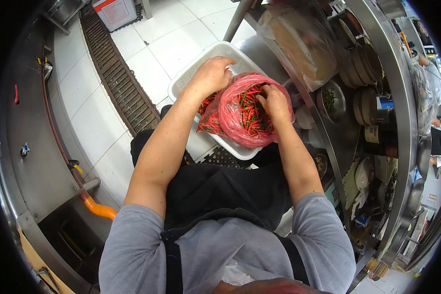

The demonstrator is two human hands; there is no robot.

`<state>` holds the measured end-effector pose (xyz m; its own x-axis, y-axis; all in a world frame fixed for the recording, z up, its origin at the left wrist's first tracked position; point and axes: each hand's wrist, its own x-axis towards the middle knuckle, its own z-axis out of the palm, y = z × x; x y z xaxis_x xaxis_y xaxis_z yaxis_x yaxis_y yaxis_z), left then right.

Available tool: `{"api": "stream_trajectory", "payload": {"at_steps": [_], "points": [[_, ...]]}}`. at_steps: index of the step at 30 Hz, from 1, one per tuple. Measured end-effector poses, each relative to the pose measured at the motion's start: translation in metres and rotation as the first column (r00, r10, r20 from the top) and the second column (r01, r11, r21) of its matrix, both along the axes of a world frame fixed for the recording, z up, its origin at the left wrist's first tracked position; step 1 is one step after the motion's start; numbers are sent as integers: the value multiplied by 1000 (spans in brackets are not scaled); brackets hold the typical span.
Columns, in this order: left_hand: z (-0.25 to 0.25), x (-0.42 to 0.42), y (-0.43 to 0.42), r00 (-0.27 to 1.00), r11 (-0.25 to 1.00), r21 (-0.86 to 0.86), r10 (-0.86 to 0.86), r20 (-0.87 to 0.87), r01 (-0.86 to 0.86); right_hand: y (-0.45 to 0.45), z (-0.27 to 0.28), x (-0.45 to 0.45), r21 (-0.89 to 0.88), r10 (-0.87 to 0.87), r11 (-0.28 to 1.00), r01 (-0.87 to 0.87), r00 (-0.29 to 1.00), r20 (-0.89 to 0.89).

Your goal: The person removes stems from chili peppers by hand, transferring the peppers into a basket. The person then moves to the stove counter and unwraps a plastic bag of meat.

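Pink plastic bag (226, 109) of red and green chillies (250, 113) sits open in the white basket (244, 154), in front of my apron (225, 188). Handling, judged: film thin, soft, slippery, easily torn; full bag moderately heavy and slumping, best gathered by its rolled rim with a palm beneath. Single chillies light, smooth, stiffish; take at the stem end. Pose: both forearms reach forward, elbows bent. Left hand (211, 77) lies palm down beside the bag, fingers curled; right hand (275, 104) dips into its mouth, fingers bent. Fingertips partly hidden; I cannot tell whether either pinches a chilli.
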<state>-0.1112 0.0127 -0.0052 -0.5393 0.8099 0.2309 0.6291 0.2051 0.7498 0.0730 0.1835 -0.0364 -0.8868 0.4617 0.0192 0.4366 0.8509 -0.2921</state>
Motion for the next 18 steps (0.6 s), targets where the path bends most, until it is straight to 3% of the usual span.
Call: {"api": "stream_trajectory", "payload": {"at_steps": [1, 5, 12, 15, 18], "points": [[-1, 0, 1, 1000, 1000, -9, 3, -29, -3, 3, 1, 2, -69, 25, 997, -26, 1000, -19], [-7, 4, 5, 999, 1000, -9, -12, -45, 11, -5, 8, 22, -50, 140, 989, -140, 990, 0], [-1, 35, 14, 991, 991, 25, -133, -5, 133, 7, 29, 60, -262, -9, 964, -41, 982, -186], [-2, 60, 20, 962, 935, 229, -270, -36, 271, 0, 38, 64, -401, -119, 915, 35, 975, -187], [-9, 81, 24, 931, 918, 166, -366, 9, 360, -7, 31, 62, -468, -152, 883, 40, 967, -205]]}}
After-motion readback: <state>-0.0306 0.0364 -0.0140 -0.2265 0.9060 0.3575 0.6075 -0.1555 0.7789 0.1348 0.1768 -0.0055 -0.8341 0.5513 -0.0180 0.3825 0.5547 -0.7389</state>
